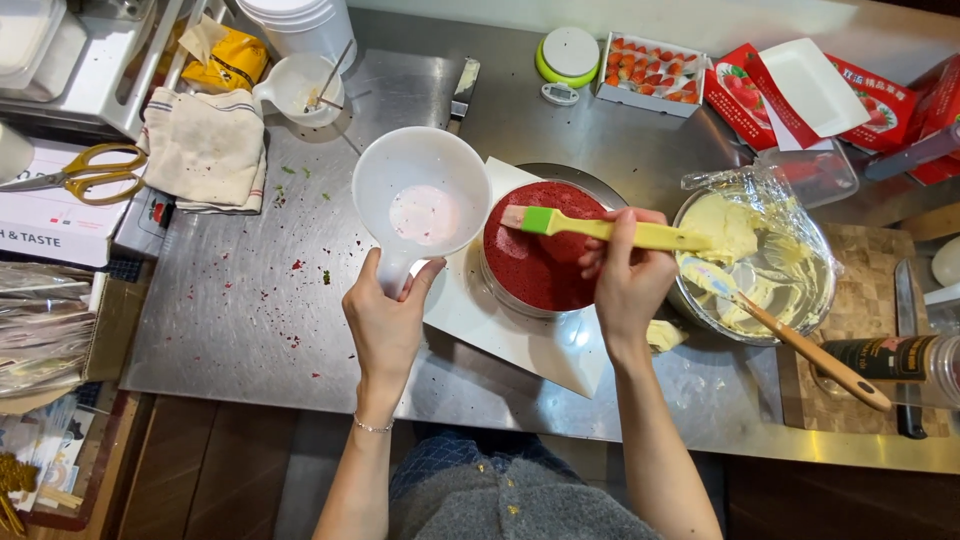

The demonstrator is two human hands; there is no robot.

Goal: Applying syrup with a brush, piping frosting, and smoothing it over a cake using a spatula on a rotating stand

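Observation:
My left hand (388,318) grips the handle of a white plastic measuring cup (421,198) with a little pale pink liquid in its bottom, held just left of the cake. My right hand (625,270) holds a yellow-handled pastry brush (600,229) with a green collar, its bristles resting on the top of a round red cake layer (540,260). The cake sits in a metal ring on a white sheet (520,335) over a turntable.
A steel bowl of cream (755,250) with plastic wrap and a wooden-handled spatula (800,345) stands right of the cake. A box of strawberries (650,72), a small scale (568,52), a cloth (205,148), scissors (85,170), a knife (908,330) and a dark bottle (890,358) lie around.

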